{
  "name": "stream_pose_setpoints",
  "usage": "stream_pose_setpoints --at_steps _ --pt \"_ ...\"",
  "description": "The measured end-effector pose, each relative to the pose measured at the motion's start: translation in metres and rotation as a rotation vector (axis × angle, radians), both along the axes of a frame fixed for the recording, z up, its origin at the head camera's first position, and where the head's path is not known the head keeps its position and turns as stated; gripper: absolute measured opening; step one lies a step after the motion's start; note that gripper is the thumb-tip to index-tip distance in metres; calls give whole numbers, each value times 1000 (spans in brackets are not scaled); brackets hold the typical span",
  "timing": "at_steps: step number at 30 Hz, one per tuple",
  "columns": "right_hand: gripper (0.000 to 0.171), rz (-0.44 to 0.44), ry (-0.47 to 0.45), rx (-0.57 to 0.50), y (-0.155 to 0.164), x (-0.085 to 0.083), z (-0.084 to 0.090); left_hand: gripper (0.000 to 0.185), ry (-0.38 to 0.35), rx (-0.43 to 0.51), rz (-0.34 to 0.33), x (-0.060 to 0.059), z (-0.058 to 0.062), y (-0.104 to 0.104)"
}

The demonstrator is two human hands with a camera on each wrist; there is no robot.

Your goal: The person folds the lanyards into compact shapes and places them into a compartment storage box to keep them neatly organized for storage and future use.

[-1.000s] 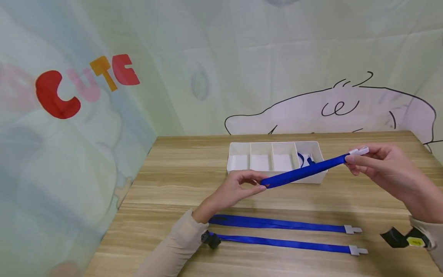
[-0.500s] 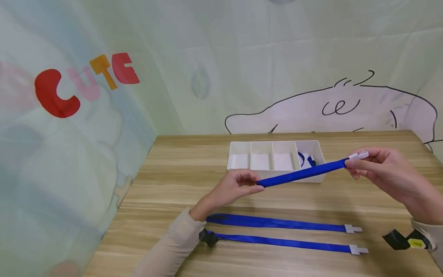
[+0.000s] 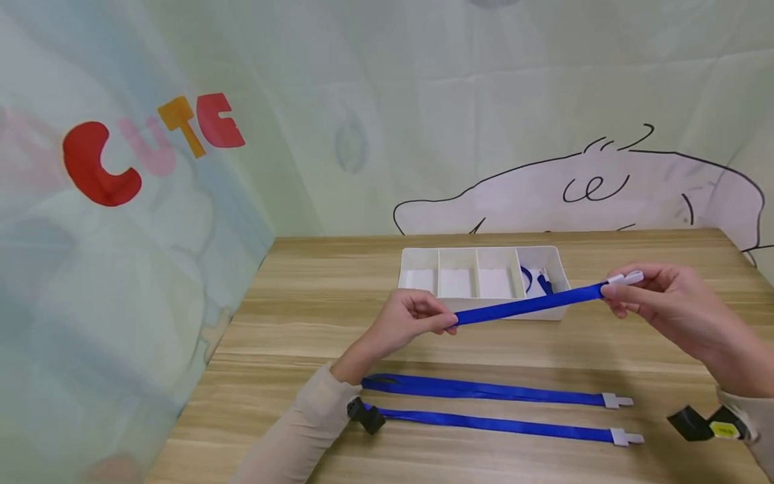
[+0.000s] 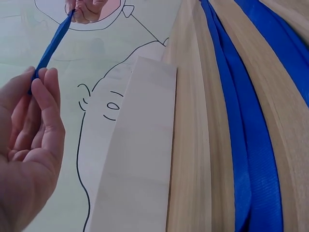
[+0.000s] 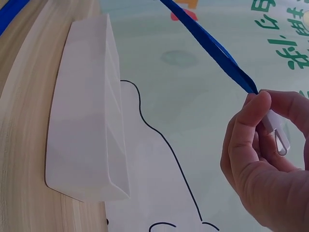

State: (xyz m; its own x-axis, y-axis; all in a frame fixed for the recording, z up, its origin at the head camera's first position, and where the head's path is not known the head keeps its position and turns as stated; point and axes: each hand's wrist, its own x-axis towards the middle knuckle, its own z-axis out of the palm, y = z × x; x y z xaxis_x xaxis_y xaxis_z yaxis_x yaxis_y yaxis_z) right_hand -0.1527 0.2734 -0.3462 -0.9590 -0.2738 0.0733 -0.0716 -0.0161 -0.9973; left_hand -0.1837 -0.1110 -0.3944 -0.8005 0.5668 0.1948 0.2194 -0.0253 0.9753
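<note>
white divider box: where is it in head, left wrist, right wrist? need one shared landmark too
Head: white divider box centre, on the table behind the held blue strap.
Left wrist: its wall runs down the middle, seen side-on.
Right wrist: left side, standing on end in the picture.
Shared landmark: the held blue strap, pinched by left hand and right hand.

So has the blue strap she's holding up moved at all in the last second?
Yes. The held strap has sunk slightly, now crossing lower over the white tray, still stretched between both hands.
</note>
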Motion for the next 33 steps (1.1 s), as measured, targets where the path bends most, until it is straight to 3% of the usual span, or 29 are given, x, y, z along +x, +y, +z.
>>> stream_pose_setpoints --at_steps 6,18,25,33 --pt "15 -5 14 23 -1 1 -1 10 -56 28 29 -1 0 0" --pt "14 -15 20 19 -4 0 -1 11 -143 26 20 0 6 -1" --pt "10 -46 21 52 -7 0 -1 6 -152 52 91 0 8 1" --pt "10 -119 8 270 -11 1 2 7 -177 88 185 0 9 3"
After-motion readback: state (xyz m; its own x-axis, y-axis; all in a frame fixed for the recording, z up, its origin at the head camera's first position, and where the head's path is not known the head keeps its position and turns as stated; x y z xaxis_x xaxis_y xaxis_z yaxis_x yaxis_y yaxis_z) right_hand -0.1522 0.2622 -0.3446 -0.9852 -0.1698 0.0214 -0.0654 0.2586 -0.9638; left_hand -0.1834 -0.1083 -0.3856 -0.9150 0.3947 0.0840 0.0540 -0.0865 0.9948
